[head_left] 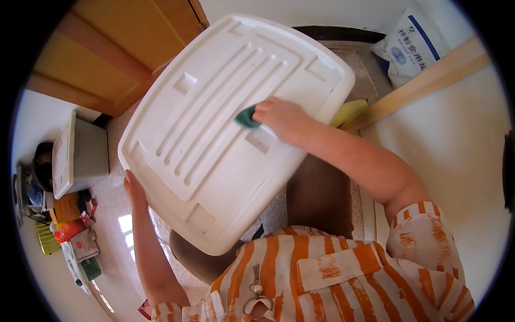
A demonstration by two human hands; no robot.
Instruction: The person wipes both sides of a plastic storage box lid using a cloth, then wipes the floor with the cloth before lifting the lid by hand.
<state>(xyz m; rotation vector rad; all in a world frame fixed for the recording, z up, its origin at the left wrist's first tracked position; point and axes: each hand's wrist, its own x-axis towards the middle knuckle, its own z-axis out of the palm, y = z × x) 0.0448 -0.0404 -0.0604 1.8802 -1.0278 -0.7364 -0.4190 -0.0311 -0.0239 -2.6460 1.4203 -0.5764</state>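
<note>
A large white plastic storage box lid with long grooves and square recesses is tilted in front of me, above my lap. My left hand grips its left edge, the fingers partly hidden behind the rim. In my right hand is a green scouring pad, slightly blurred, pressed against the lid's surface right of the grooves. The pad's far side is covered by my fingers.
Wooden doors stand behind the lid. A lidded storage box and piled packages are on the left. At the upper right, a white salt bag leans by a wooden edge, near something yellow-green.
</note>
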